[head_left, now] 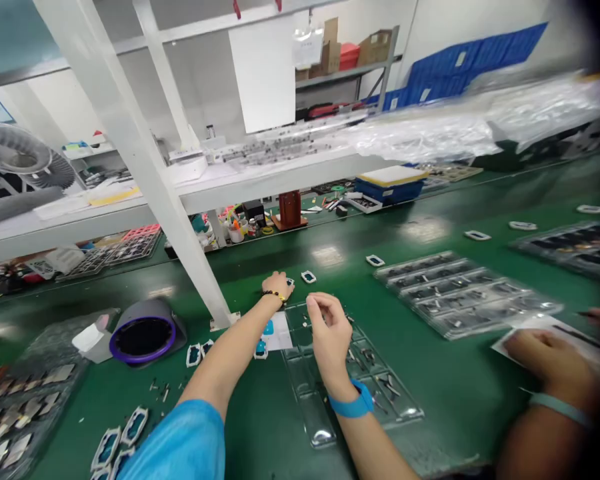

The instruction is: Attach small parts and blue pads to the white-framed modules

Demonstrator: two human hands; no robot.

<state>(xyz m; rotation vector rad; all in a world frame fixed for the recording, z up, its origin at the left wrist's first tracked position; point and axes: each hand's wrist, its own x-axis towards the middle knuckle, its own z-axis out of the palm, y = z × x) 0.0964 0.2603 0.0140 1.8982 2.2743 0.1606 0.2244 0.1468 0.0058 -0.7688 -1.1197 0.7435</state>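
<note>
Frame (291, 283) on the belt sits under our left hand (279, 285), curled onto it, while our right hand (329, 330), pinched over the tray (310, 393), holds we cannot tell what, likely fitting next.

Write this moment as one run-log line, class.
left hand: on belt by small frame | right hand: fingers pinched above clear tray | co-worker's hand: on paper, right

Left hand (279, 285) reaches furthest out at frame centre, fingers curled down; right hand (329, 331) hovers nearer, thumb and forefinger pinched.
</note>
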